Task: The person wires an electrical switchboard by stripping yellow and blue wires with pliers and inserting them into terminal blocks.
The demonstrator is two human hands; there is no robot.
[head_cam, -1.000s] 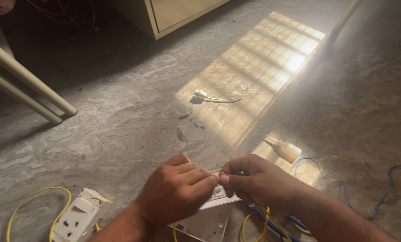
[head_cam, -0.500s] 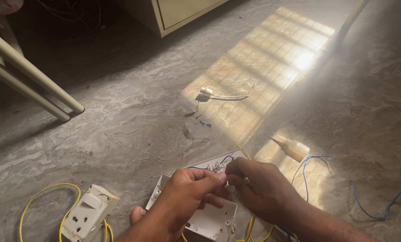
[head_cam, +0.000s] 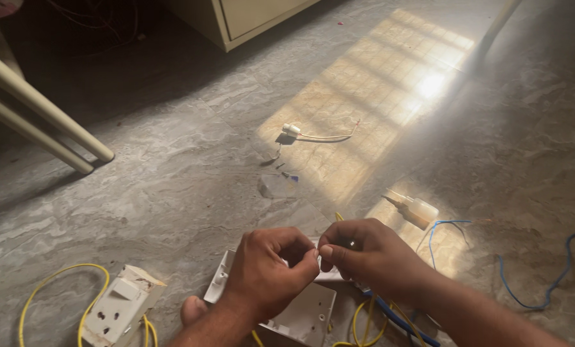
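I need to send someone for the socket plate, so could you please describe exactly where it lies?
On the grey marble floor, look left of the left hand. The white socket plate lies there face up inside a loop of yellow wire, unlike the open white box under the hands.

A grey marbled stone floor (head_cam: pixel 172 193) carries everything, with a sunlit patch at upper right. On it lie a white socket plate (head_cam: pixel 115 307) with a yellow wire (head_cam: pixel 50 279) at lower left, a white switch box (head_cam: pixel 300 315) at bottom centre, a small white plug with its wire (head_cam: pixel 292 130) near the middle, a blue wire (head_cam: pixel 550 283) at right, and two pale chair legs (head_cam: pixel 37 122) at upper left.
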